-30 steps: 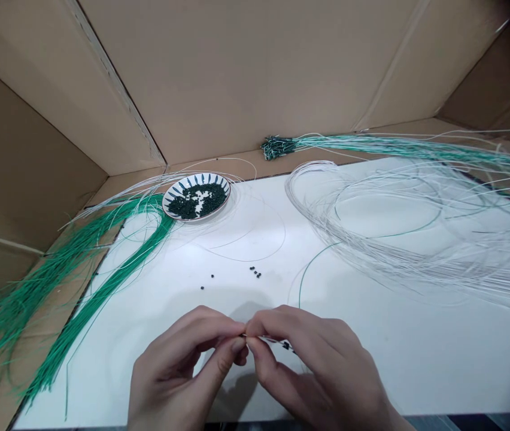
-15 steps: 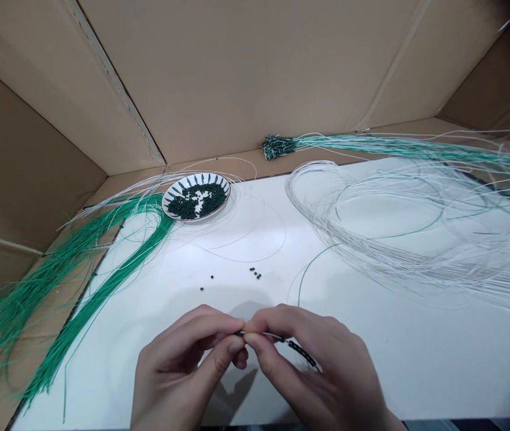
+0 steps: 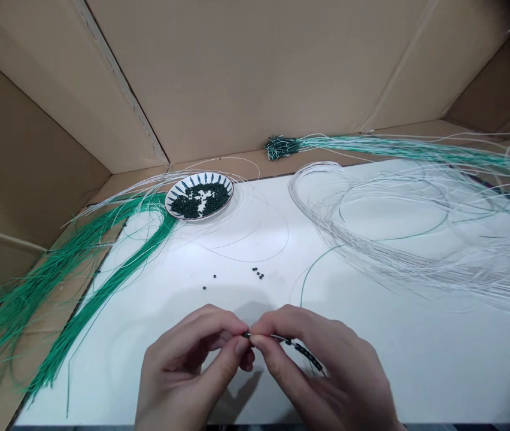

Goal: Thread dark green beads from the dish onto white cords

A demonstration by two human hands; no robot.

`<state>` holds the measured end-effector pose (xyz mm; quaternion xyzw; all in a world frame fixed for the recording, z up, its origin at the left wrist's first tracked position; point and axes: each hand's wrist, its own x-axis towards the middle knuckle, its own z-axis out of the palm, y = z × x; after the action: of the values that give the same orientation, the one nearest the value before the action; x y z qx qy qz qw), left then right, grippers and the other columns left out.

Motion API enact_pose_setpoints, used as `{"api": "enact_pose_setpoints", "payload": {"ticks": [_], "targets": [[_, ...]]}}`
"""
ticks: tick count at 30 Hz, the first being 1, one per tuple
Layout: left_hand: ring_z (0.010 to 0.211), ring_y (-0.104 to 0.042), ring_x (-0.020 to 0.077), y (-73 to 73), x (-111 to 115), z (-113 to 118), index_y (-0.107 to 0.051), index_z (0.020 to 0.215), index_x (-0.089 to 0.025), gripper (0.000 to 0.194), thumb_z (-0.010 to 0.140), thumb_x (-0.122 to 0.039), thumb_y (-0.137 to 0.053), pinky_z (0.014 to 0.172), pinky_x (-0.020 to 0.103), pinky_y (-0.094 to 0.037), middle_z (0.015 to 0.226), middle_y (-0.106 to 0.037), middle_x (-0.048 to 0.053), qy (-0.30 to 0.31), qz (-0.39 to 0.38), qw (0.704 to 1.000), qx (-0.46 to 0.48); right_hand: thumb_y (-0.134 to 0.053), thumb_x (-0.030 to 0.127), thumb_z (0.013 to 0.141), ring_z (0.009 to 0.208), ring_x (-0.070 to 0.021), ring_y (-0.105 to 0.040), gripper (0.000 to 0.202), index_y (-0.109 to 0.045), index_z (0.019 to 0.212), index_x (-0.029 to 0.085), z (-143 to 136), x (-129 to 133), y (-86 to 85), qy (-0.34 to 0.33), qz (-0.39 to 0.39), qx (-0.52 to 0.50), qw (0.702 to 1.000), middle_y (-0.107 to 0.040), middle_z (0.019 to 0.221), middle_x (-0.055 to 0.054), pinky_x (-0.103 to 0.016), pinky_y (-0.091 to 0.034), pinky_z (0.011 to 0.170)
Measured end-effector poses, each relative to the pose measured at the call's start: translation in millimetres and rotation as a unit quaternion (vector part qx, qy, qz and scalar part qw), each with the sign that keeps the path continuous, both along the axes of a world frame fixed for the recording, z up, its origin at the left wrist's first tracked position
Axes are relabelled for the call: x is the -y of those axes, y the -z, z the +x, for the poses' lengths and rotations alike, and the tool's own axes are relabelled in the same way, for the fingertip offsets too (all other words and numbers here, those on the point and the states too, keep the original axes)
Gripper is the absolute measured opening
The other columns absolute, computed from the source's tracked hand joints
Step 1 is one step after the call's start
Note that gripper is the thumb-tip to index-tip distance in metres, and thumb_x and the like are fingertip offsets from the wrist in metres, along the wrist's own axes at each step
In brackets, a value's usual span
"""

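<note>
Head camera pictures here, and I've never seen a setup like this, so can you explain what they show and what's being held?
There is no machine: a person's left hand and right hand are working. Every picture comes from one camera worn on the head, looking forward and down.

The white board carries a striped plate of small dark beads, a few loose beads, green strands and looping pale strands. Behind it lies a bundle with a dark end, near cardboard walls.

The fingers of both hands meet, pinching a thin strand that carries dark pieces. The fingertips hide exactly how it is gripped.
</note>
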<state>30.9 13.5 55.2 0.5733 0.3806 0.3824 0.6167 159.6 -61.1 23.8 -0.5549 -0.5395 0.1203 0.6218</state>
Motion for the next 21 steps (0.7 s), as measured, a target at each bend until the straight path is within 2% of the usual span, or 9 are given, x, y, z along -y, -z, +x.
{"api": "enact_pose_setpoints", "payload": {"ticks": [5,10,14,18,21], "targets": [[0.057,-0.063,0.0091,1.1,-1,-5,-0.082,0.071,-0.025,0.017,0.078,-0.011,-0.077,0.057,0.012,-0.051,0.063,-0.068,-0.004,0.018,0.027,0.999,-0.012,-0.07,0.005,0.091,0.072,-0.0051,-0.077,0.016,-0.072,0.098,0.02,2,1,1.2,-0.009,0.015,-0.021,1.0,-0.082,0.085,0.005,-0.003,-0.055,0.078],[0.062,-0.066,0.0104,1.0,-7,-9,-0.083,0.073,-0.026,0.016,0.084,-0.015,-0.078,0.061,0.012,-0.053,0.066,-0.07,-0.003,0.072,0.011,0.997,-0.034,-0.077,0.009,0.09,0.072,-0.0049,-0.079,0.015,-0.076,0.095,0.023,9,3,-2.1,-0.064,-0.053,-0.071,0.994,-0.084,0.085,0.008,-0.002,-0.056,0.076],[0.067,-0.068,0.011,1.5,-10,-8,-0.082,0.074,-0.027,0.016,0.084,-0.015,-0.078,0.063,0.012,-0.053,0.071,-0.073,-0.003,0.055,0.025,0.997,-0.04,-0.081,0.008,0.084,0.081,-0.006,-0.08,0.029,-0.074,0.105,0.027,9,3,-1.4,-0.071,-0.073,-0.113,0.988,-0.084,0.092,0.01,-0.003,-0.057,0.079],[0.061,-0.065,0.0105,1.9,-11,-9,-0.082,0.075,-0.026,0.016,0.086,-0.016,-0.076,0.059,0.013,-0.052,0.065,-0.068,-0.003,0.078,0.031,0.995,-0.05,-0.074,0.006,0.088,0.073,-0.0037,-0.077,0.018,-0.073,0.093,0.024,8,0,0.6,-0.049,-0.044,-0.076,0.995,-0.083,0.083,0.009,-0.002,-0.055,0.076],[0.062,-0.066,0.0105,2.0,-13,-11,-0.084,0.078,-0.028,0.016,0.084,-0.014,-0.078,0.06,0.013,-0.053,0.068,-0.071,-0.003,0.084,0.039,0.994,-0.056,-0.074,0.007,0.089,0.073,-0.0052,-0.078,0.014,-0.075,0.093,0.021,9,-2,0.8,-0.041,-0.023,-0.039,0.998,-0.083,0.085,0.005,-0.005,-0.056,0.077]]}}
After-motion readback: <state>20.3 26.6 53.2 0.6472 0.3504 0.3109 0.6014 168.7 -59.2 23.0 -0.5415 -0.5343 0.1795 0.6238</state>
